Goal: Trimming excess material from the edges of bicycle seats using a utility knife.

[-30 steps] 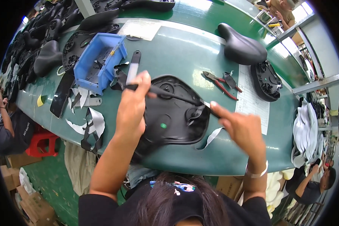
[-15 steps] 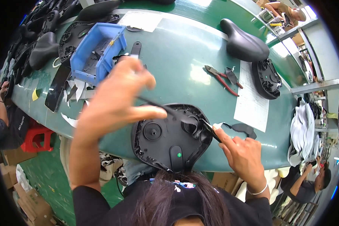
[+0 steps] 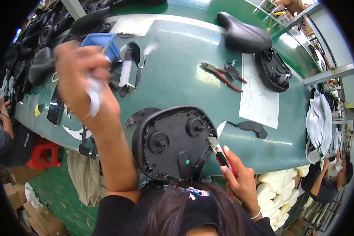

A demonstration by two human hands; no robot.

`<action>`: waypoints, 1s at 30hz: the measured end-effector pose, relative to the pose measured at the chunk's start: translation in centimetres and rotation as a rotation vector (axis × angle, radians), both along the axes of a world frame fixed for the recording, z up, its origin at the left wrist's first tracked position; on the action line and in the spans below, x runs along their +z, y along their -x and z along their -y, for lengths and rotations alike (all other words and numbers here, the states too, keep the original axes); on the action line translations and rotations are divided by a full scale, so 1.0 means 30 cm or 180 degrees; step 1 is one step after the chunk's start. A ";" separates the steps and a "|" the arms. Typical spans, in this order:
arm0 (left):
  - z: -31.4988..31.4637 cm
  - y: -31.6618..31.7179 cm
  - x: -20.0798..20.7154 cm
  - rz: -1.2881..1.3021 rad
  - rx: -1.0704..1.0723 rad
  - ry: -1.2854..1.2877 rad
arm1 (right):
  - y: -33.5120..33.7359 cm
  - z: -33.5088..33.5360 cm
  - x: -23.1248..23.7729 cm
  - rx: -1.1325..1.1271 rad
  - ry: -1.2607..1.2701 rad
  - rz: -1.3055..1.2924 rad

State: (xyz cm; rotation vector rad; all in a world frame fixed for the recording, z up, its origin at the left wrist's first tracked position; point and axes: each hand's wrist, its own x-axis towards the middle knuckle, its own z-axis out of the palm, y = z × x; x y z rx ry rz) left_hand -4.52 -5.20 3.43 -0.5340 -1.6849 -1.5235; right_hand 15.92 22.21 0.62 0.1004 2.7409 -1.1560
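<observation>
An upside-down black bicycle saddle (image 3: 171,145) lies at the table's near edge, its underside facing up with two round posts. In my right hand (image 3: 240,175) is a red utility knife (image 3: 220,155), its silver blade at the saddle's right rim. My left hand (image 3: 80,74) is raised at the left, blurred, its fingers curled around a white strip (image 3: 93,98). A black trim strip (image 3: 251,128) with a white end lies right of the knife. Behind the saddle's left side rests a dark curved scrap (image 3: 139,116).
A blue bin (image 3: 106,43) stands partly behind my left hand, with black and white scraps (image 3: 126,72) beside it. Red-handled cutting pliers (image 3: 224,76), a paper sheet (image 3: 259,100), a finished saddle (image 3: 247,37) and another saddle base (image 3: 273,72) lie farther right. Other people sit at both sides.
My left hand has swung left and away from the saddle, now with a white strip. The knife in my right hand has turned and shifted slightly nearer me. The saddle has tilted.
</observation>
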 end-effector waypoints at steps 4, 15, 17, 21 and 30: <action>-0.030 -0.027 -0.203 0.2433 -0.1348 0.3360 | 0.109 -0.075 0.009 -0.1193 0.1019 -0.0134; -0.127 0.062 -0.308 0.2116 -0.1665 0.3372 | 0.861 -0.345 -0.104 -0.1246 0.2080 -0.1265; -0.121 -0.019 -0.244 0.2331 -0.4171 0.2972 | 0.986 -0.381 -0.118 -0.1404 0.2394 -0.1145; -0.067 0.007 -0.175 0.3614 -0.3928 0.1000 | 1.025 -0.278 -0.059 -0.0967 0.2365 -0.1047; 0.004 0.118 -0.259 0.4524 -0.2608 -0.2348 | 0.444 0.111 -0.072 0.2829 -0.1017 -0.2191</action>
